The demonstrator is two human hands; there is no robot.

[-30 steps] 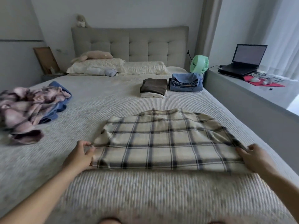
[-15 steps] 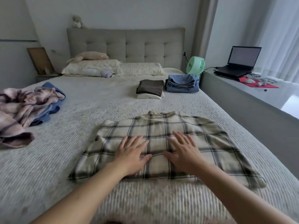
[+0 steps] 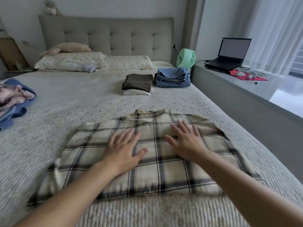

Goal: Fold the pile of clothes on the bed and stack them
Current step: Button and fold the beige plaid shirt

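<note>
A cream plaid shirt [image 3: 157, 171] lies flat and partly folded on the bed [image 3: 82, 102] in front of me. My left hand [image 3: 123, 149] presses flat on its middle with spread fingers. My right hand [image 3: 186, 141] lies flat beside it on the shirt's right half. Further up the bed stand two folded stacks: a brown garment on a white one [image 3: 137, 84], and blue clothes [image 3: 173, 77]. An unfolded pile of pink and blue clothes [image 3: 13, 99] sits at the left edge.
Pillows [image 3: 91, 62] and a soft toy lie by the padded headboard. A green fan [image 3: 186, 58] stands at the bed's far right corner. A grey ledge [image 3: 255, 94] along the right side carries a laptop [image 3: 229, 54] and a red mat.
My hands left the shirt's near corners, came to its middle and now slide further up it with fingers spread. The view has moved closer to the shirt.
</note>
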